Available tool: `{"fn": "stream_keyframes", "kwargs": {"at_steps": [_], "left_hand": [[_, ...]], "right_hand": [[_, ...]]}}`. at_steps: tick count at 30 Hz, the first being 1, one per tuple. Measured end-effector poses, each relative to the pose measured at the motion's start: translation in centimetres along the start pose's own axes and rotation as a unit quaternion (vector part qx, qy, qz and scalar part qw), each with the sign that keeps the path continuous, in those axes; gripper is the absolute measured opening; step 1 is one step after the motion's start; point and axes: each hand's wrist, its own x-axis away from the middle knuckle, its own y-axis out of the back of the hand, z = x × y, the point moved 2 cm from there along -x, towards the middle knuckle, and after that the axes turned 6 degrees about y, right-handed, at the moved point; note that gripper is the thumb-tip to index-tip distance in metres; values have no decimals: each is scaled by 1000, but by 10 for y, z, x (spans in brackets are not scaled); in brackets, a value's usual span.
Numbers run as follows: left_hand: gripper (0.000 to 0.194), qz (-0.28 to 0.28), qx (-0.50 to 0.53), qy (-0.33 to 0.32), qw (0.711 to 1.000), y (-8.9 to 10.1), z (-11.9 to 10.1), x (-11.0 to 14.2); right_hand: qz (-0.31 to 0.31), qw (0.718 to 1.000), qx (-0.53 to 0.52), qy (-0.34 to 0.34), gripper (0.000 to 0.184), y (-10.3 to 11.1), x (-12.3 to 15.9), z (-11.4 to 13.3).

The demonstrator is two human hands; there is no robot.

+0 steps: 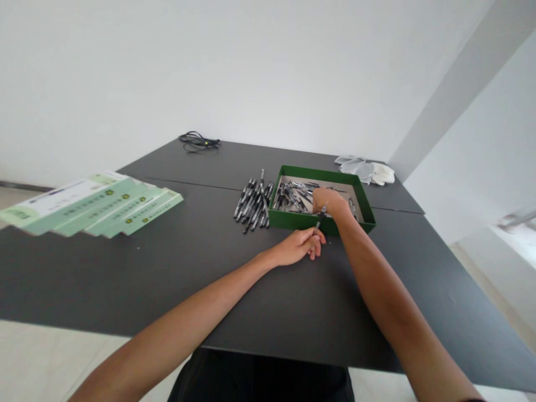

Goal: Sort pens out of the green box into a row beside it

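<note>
My left hand rests on the table just in front of the green box, closed around a pen that points up and away. Over the box's near wall reaches my right hand; its fingers are down among the loose pen parts and hidden from view, so what they touch cannot be made out. A heap of black-and-clear pens lies against the left side of the box.
Several flat green-and-white cartons are fanned out at the left of the dark table. A coiled black cable lies at the back, white gloves at the back right. A wall stands behind.
</note>
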Motion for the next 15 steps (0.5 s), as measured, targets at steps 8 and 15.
{"fn": "stream_keyframes", "kwargs": {"at_steps": [8,15], "left_hand": [[41,-116,-46,8,992,8,-5,4],[44,-128,-18,20,991,8,-3,4]], "right_hand": [[-39,968,-232,86,27,31,12,-51],[-112,920,-340,157,32,62,42,-67]]}}
